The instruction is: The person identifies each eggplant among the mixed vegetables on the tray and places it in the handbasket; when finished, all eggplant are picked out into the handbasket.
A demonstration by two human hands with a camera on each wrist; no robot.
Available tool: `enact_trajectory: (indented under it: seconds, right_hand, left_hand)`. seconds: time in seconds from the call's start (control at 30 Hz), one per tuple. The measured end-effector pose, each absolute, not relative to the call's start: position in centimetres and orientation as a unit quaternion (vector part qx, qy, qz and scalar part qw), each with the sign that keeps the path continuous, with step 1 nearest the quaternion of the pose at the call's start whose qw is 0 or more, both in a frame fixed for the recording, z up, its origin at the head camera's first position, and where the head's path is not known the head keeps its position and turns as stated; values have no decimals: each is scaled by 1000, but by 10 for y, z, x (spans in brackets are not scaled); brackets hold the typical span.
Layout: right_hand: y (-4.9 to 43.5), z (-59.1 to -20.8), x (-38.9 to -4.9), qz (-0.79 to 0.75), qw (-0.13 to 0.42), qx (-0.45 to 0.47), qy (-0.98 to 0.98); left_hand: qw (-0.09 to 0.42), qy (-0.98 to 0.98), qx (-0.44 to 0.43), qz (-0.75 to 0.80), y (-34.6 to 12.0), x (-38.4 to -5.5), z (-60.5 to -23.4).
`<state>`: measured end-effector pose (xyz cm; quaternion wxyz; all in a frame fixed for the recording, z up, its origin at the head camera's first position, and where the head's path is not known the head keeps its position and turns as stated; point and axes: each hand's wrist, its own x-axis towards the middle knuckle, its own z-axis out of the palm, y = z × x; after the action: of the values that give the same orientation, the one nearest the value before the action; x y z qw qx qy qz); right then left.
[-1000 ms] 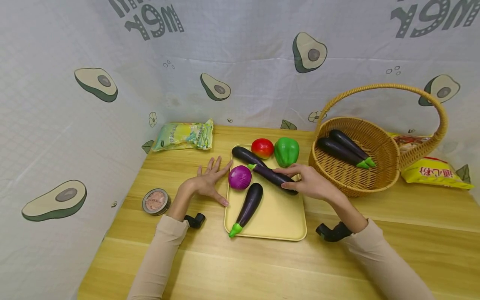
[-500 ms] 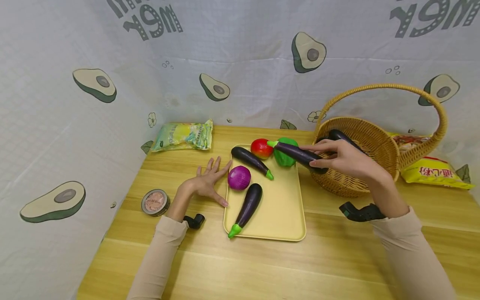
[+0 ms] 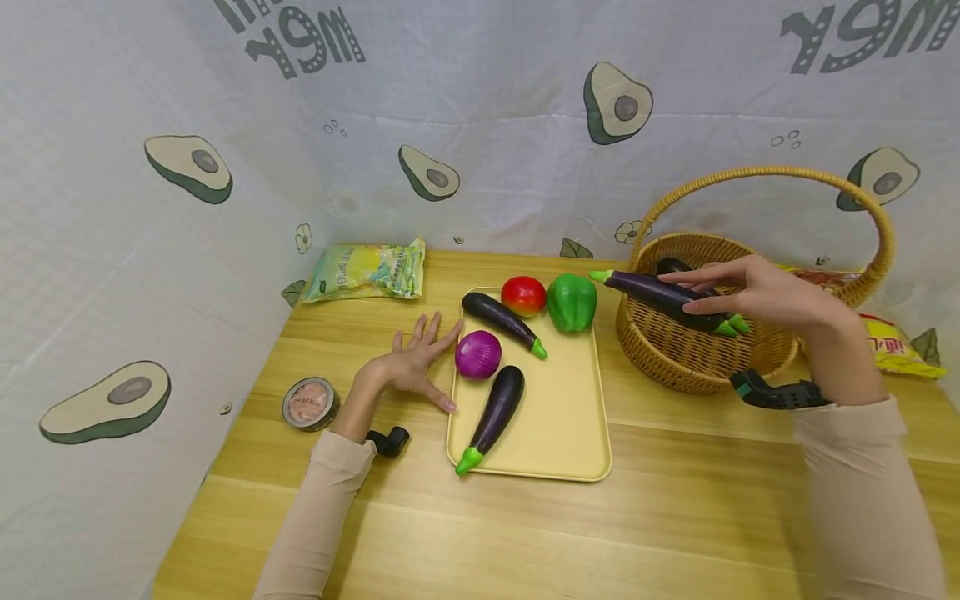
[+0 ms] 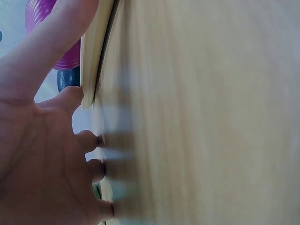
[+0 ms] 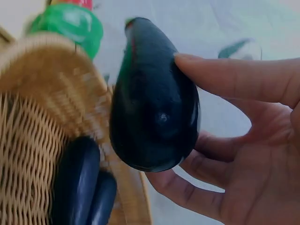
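My right hand [image 3: 780,292] grips a dark purple eggplant [image 3: 652,293] above the wicker basket [image 3: 675,367], its green stem end pointing left over the rim. In the right wrist view thumb and fingers curl round this eggplant [image 5: 154,103]; two more eggplants [image 5: 77,183] lie inside the basket below. My left hand [image 3: 411,367] is spread, its thumb and a fingertip touching the left edge of the yellow tray [image 3: 555,450]. On that tray lie an eggplant [image 3: 495,417], another eggplant [image 3: 501,318] farther back, a purple onion [image 3: 477,355], a red mango-like fruit [image 3: 523,297] and a green bell pepper [image 3: 572,303].
The basket's tall handle [image 3: 765,172] arches over it. A yellow packet [image 3: 892,343] lies right of the basket. At the back left is a green-yellow packet [image 3: 366,271], and a round tin [image 3: 310,403] sits left of my left forearm. A printed curtain [image 3: 517,167] hangs behind.
My right hand has lifted the eggplant off the tray and carried it right, over the basket. My left hand has stayed at the tray's edge.
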<state>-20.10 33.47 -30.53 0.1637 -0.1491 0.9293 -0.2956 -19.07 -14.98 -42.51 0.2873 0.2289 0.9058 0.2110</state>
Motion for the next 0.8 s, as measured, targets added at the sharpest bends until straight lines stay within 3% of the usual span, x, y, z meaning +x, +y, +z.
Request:
enact_trajectory:
  seconds: [0.4, 0.63, 0.8]
  right_hand:
    - [388, -317, -212, -275, 200, -233, 911]
    - [404, -325, -214, -270, 239, -197, 912]
    - [405, -327, -219, -240, 239, -159, 927]
  left_hand:
    - [288, 905, 231, 210, -152, -193, -426]
    - [291, 904, 232, 211, -152, -193, -427]
    - [291, 903, 230, 214, -151, -192, -426]
